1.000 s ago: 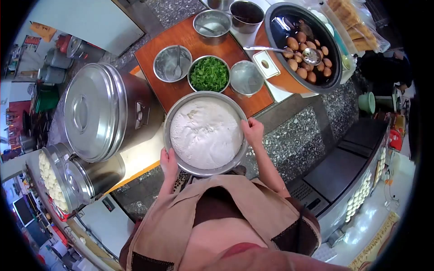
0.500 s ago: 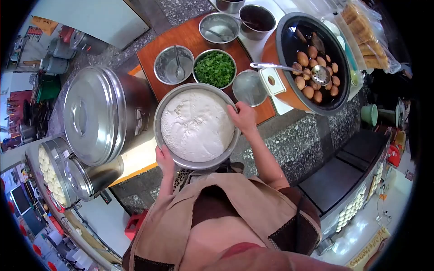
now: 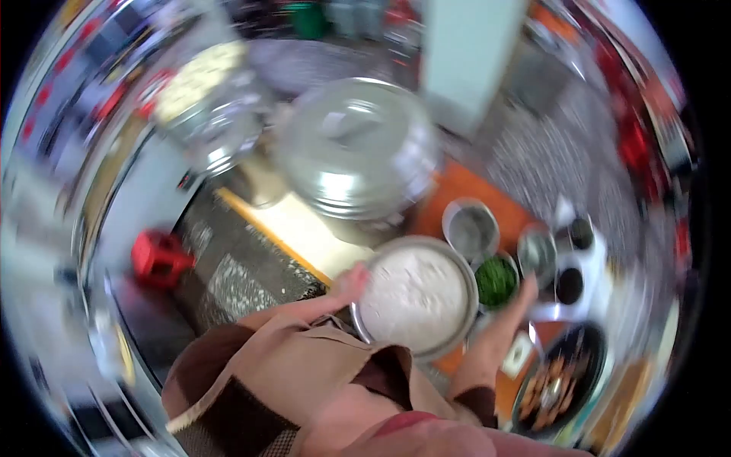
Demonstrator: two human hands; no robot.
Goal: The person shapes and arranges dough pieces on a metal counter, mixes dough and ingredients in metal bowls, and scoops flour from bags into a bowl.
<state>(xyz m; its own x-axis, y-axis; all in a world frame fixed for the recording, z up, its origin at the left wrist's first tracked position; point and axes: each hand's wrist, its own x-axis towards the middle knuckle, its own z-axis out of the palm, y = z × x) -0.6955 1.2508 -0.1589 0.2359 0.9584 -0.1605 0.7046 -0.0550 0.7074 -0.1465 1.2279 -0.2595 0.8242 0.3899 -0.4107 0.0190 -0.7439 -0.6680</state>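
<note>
Left hand on the big bowl, right hand off it, and wow is this frame blurry.

So the big metal bowl (image 3: 471, 297) of white doughy stuff (image 3: 415, 295) is right in front of the apron (image 3: 304, 365), between the lidded pot (image 3: 354, 152) and the chopped greens (image 3: 496, 282); can't tell if the wooden table (image 3: 472, 186) is taking any of its weight. The left hand (image 3: 351, 283) has its fingers clamped on the near-left rim. The right hand (image 3: 521, 298) is out past the other side, just beside the greens, too smeared to tell if its fingers are apart or together, or touching anything. Brown eggs (image 3: 547, 392) sit in a dark pot near that forearm.
</note>
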